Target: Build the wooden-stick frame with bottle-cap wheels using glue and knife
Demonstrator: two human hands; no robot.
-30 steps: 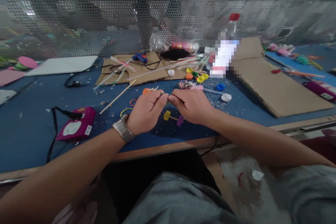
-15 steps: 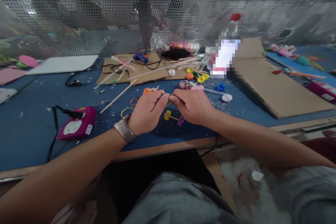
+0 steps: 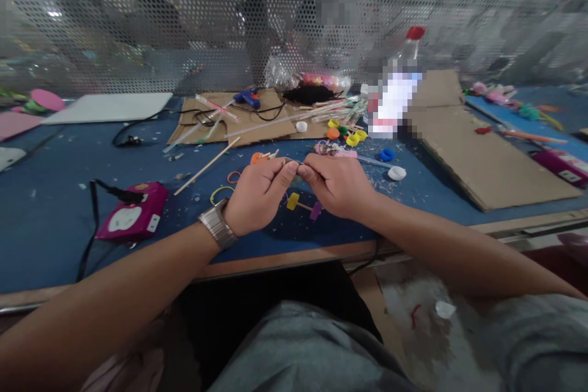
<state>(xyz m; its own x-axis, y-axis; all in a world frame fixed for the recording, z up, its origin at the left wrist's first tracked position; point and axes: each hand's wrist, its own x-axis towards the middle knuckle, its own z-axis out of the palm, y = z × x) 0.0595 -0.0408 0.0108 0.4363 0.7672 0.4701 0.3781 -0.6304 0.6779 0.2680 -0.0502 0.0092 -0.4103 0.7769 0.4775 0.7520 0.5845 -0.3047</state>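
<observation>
My left hand (image 3: 261,195), with a metal watch (image 3: 217,224) at its wrist, is closed in a pinch near the front of the blue table (image 3: 184,257). Facing it, thumb close to thumb, my right hand (image 3: 339,187) pinches too. Between the fingertips something thin and dark shows; it is too small to name. Just below the hands lies a thin stick with a yellow cap (image 3: 293,201) and a purple cap (image 3: 315,211) on its ends. Behind my left hand is an orange cap (image 3: 258,158) with short sticks. A pink object (image 3: 342,152) lies behind my right hand.
A magenta power block (image 3: 133,211) with a black cable is at the left, near a wooden stick (image 3: 206,166). Cardboard, a blue glue gun (image 3: 248,98), straws and coloured caps lie behind. Further right are a blue ring (image 3: 387,154), white cap (image 3: 397,173), large cardboard (image 3: 491,159) and red-capped bottle (image 3: 412,46).
The head view has shifted slightly. My fingertips sit a little further apart, with more of the thin dark thing showing between them.
</observation>
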